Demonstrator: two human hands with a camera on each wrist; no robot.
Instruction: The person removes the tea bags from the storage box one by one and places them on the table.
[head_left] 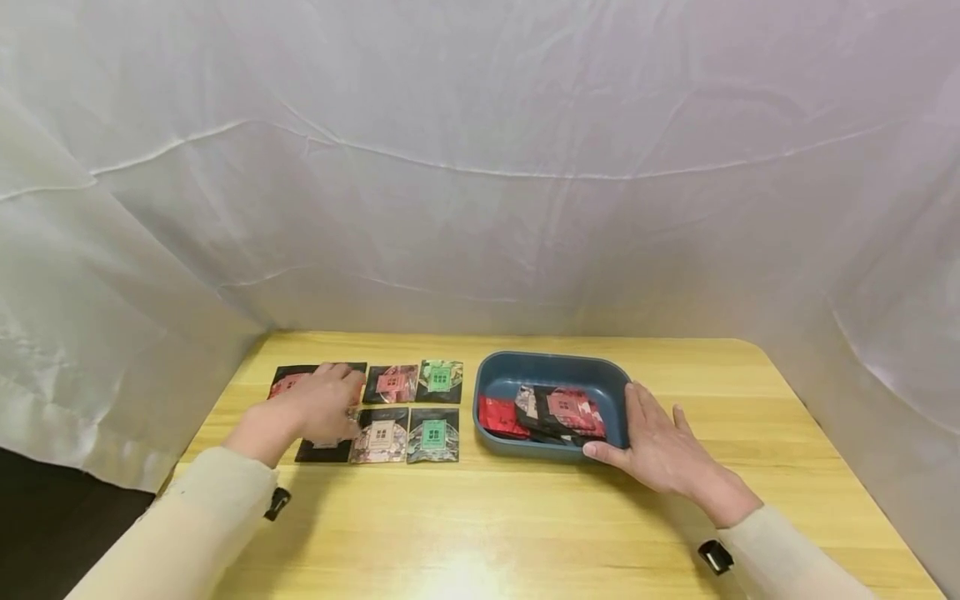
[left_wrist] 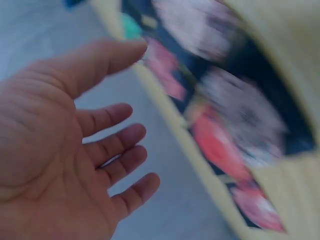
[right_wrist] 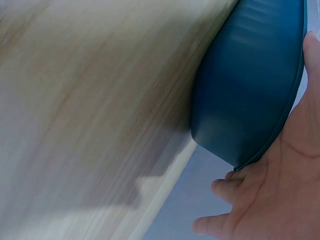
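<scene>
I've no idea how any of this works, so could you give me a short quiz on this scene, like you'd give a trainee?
1. Multiple choice: What is the right hand touching?
A) the pale fabric backdrop
B) the blue container
C) a green-labelled packet

2. True or false: Every packet is inside the container.

3. Count: How many rows do the packets lying on the table form?

Key:
1. B.
2. False; some are in the container, but others lie on the table beside it.
3. Two.
</scene>
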